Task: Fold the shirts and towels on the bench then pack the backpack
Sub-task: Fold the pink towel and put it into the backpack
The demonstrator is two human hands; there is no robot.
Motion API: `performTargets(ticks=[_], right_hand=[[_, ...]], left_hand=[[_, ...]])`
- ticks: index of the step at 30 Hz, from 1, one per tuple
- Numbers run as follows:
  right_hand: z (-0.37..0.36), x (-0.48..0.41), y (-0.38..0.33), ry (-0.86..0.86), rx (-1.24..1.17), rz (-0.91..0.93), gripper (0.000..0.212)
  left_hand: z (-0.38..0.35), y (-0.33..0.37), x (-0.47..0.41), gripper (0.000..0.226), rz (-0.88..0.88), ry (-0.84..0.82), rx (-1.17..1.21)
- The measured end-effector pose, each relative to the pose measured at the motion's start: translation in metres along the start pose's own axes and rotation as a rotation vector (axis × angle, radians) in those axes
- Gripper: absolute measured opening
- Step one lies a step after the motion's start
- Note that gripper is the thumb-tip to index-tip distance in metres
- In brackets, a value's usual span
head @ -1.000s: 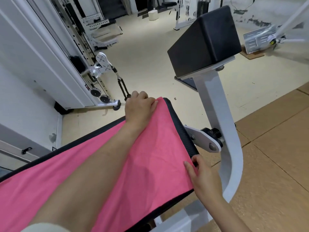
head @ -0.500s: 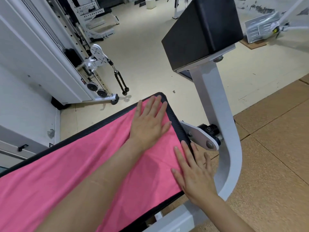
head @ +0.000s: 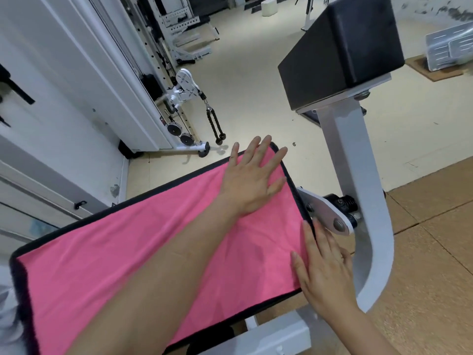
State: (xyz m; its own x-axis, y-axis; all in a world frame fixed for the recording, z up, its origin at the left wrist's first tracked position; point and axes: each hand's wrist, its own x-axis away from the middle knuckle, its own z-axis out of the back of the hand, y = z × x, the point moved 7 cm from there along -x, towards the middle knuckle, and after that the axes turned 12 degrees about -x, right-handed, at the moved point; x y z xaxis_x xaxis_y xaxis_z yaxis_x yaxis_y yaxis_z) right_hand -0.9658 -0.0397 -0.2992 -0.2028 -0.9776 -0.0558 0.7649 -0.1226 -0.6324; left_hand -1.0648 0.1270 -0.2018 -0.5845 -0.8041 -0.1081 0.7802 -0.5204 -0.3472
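Note:
A pink towel (head: 133,252) lies spread flat over the black padded bench (head: 297,198), covering nearly all of its top. My left hand (head: 252,180) lies flat with fingers spread on the towel's far right corner. My right hand (head: 322,267) presses flat with straight fingers on the towel's near right edge, partly over the bench side. No backpack or shirt is in view.
A white bench post (head: 358,190) with a black pad (head: 340,49) rises just right of the bench end. A cable machine (head: 179,98) with a hanging black handle (head: 213,124) stands to the left on the cream floor. Brown mats (head: 430,252) cover the floor on the right.
One second ago both hands gripped the towel's right corners. They have let go and now lie flat on the towel; the view has pulled back, showing the bench's left end.

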Motion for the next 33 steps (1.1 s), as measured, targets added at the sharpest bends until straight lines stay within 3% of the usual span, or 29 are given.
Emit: performTargets(ticks=[4, 6, 9, 14, 18, 26, 30, 33], right_hand=[[0.014, 0.008, -0.014, 0.054, -0.076, -0.032, 0.055], [0.019, 0.014, -0.032, 0.068, -0.125, 0.011, 0.052], [0.019, 0.025, -0.067, 0.025, -0.220, 0.105, 0.050], [-0.003, 0.052, -0.142, -0.072, -0.310, 0.313, 0.050], [-0.043, 0.088, -0.215, -0.140, -0.342, 0.469, 0.049], [-0.189, 0.173, -0.344, -0.420, -0.285, 0.645, 0.053], [-0.254, 0.203, -0.371, -0.574, -0.120, 0.633, 0.059], [-0.279, 0.209, -0.375, -0.581, 0.053, 0.587, 0.051]], left_hand=[[0.038, -0.029, 0.071, 0.044, 0.206, 0.182, 0.358], [0.041, -0.054, 0.123, 0.031, 0.339, 0.255, 0.416], [0.028, -0.090, 0.202, 0.021, 0.546, 0.216, 0.439], [0.005, -0.143, 0.321, 0.024, 0.828, 0.115, 0.462], [0.000, -0.189, 0.398, 0.025, 0.971, 0.103, 0.431], [-0.014, -0.296, 0.435, 0.033, 0.899, 0.041, 0.367], [-0.037, -0.323, 0.409, 0.040, 0.787, -0.013, 0.385], [-0.061, -0.332, 0.396, 0.047, 0.733, -0.140, 0.381]])
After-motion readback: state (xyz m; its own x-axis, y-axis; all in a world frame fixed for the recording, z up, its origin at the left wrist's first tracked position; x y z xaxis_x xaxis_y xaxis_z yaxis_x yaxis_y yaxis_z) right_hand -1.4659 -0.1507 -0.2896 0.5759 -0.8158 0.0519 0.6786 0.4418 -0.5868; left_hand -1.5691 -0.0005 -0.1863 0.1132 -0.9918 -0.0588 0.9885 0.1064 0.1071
